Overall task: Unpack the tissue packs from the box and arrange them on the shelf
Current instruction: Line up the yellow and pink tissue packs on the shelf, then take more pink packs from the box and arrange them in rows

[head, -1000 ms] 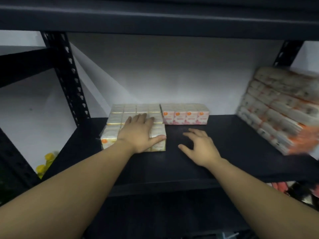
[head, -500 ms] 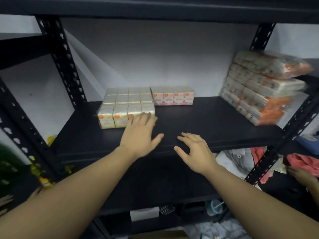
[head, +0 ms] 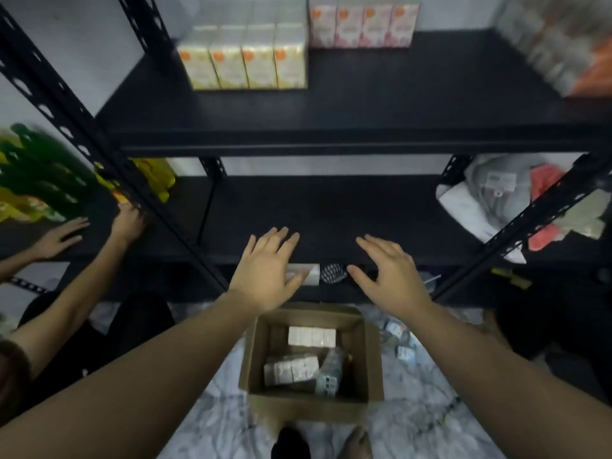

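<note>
Now both hands, left (head: 265, 270) and right (head: 392, 271), have left the shelf (head: 364, 104), fingers spread empty above the box (head: 311, 402)

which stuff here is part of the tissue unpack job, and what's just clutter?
Job:
cardboard box on the floor
tissue packs in box
yellow tissue packs and pink tissue packs on the upper shelf
left hand, right hand, both empty

Clutter:
green and yellow bottles
bagged clothes
another person's hands

Empty hands (head: 265, 268) (head: 392, 271) above open box (head: 372, 352)
</note>
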